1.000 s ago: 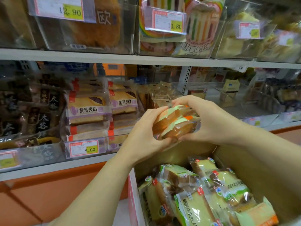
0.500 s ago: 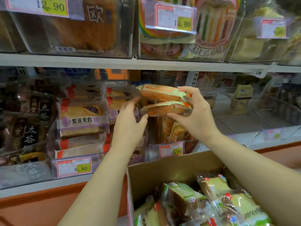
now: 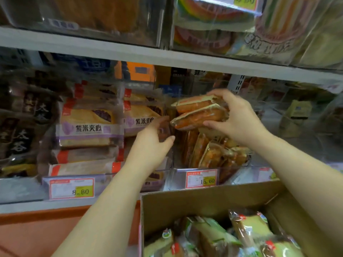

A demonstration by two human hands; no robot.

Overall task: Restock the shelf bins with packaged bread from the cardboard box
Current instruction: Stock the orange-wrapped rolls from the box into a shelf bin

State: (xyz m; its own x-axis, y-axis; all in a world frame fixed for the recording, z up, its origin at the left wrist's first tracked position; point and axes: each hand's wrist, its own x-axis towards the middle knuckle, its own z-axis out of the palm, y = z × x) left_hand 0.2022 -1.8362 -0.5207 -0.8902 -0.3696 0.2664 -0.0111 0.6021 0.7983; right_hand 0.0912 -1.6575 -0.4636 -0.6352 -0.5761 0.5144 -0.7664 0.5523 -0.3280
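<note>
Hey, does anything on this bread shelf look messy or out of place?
Yes. The orange packs behind the 15.60 tag lean at mixed angles, jumbled, unlike the flat-stacked purple-label packs to their left. The right hand holds two packs above that jumble.

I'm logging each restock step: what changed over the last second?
The two bread packs rose from just above the cardboard box, up and forward to over the 15.60 bin. The right hand still grips them; the left hand, which gripped them too, has let go and sits by their left end. The other packs in the box stayed put.
</note>
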